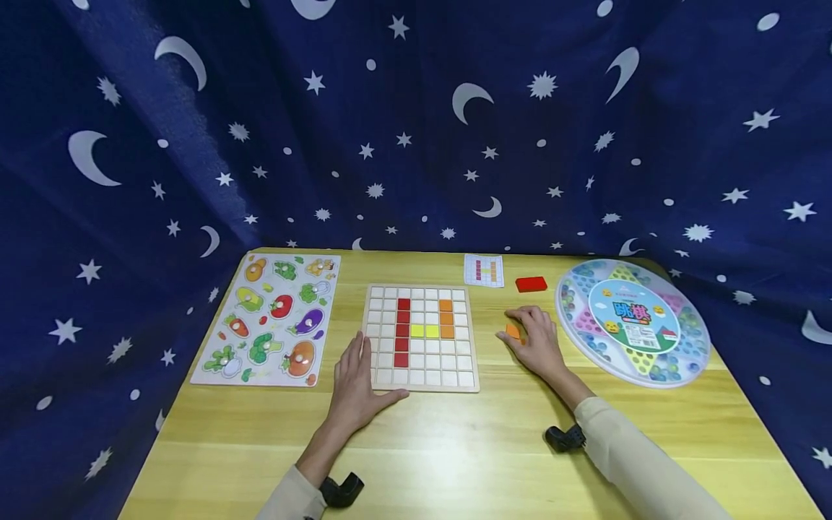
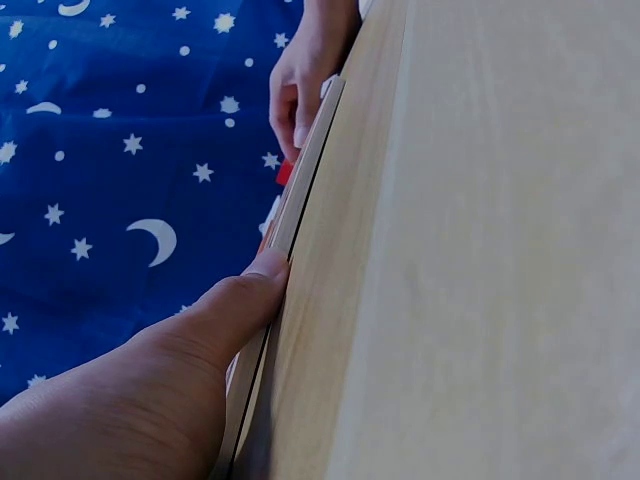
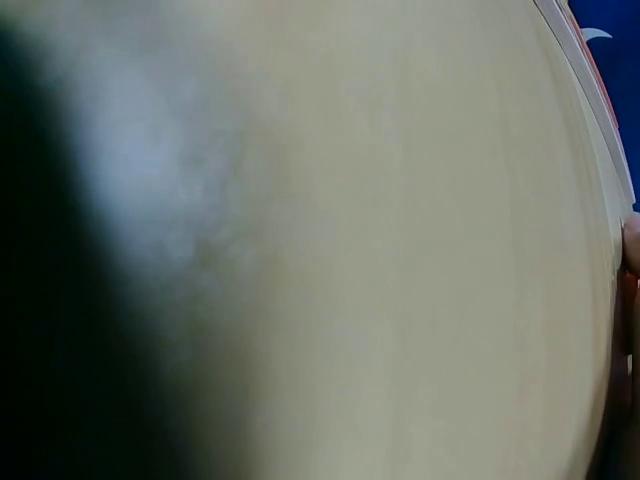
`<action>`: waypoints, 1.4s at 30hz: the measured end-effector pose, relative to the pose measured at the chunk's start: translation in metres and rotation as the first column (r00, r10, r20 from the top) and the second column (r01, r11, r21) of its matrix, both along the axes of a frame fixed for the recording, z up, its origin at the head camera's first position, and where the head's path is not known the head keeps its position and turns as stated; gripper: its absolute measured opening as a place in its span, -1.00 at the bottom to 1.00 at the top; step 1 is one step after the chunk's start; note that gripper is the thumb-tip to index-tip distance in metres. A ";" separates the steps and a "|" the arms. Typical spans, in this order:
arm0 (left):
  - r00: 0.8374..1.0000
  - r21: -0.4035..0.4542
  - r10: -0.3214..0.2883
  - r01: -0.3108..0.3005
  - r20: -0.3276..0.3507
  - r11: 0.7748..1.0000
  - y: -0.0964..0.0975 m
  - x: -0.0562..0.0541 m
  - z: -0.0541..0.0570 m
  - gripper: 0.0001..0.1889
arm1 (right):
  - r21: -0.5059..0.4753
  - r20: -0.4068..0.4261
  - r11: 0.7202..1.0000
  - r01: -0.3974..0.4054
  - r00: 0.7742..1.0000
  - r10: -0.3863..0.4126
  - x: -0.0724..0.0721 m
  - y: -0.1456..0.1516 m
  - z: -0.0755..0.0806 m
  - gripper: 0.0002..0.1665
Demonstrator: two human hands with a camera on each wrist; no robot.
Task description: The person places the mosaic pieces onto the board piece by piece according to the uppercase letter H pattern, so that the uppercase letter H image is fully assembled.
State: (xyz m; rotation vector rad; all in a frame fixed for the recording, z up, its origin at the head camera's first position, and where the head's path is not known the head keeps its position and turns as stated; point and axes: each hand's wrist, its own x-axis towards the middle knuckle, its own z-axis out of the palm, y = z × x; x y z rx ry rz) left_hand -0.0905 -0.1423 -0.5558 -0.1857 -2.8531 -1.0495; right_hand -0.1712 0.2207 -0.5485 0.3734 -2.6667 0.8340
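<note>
A wooden grid board (image 1: 432,362) lies in the middle of the table in the head view. In its cells are a column of red tiles (image 1: 403,332), a short yellow row (image 1: 425,331) and an orange column (image 1: 446,319). My left hand (image 1: 355,386) steadies the board's lower left corner, its fingers extended along the left side and its thumb (image 2: 245,300) touching the front edge. To the right of the board, my right hand (image 1: 538,341) pinches an orange tile (image 1: 513,331) between thumb and fingers, low over the table. The right wrist view barely shows that hand.
A printed pattern card (image 1: 483,271) and a red block (image 1: 531,284) lie behind the right hand. A round Chinese checkers set (image 1: 633,318) is at right, a vegetable peg puzzle (image 1: 263,318) at left. A starry blue curtain (image 1: 416,144) hangs behind the table.
</note>
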 end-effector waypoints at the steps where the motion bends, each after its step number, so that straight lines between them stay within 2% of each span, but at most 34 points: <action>1: 1.000 0.000 0.000 0.000 -0.003 1.000 0.000 0.000 0.000 0.37 | 0.002 -0.005 1.000 0.003 1.000 -0.003 0.000 0.000 0.000 -0.42; 11: 1.000 -0.003 -0.003 0.003 -0.006 1.000 0.000 -0.001 0.000 0.37 | -0.002 -0.034 1.000 0.003 0.999 -0.003 0.001 -0.001 -0.002 -0.57; 26: 1.000 0.006 -0.007 0.007 0.002 1.000 0.000 0.000 0.000 0.37 | -0.076 -0.039 0.996 -0.043 0.998 0.040 0.003 0.004 -0.003 -0.73; 42: 1.000 -0.002 -0.011 0.011 -0.016 1.000 0.000 0.000 -0.001 0.36 | -0.106 -0.074 0.991 -0.082 0.994 0.075 0.002 0.003 -0.003 -0.71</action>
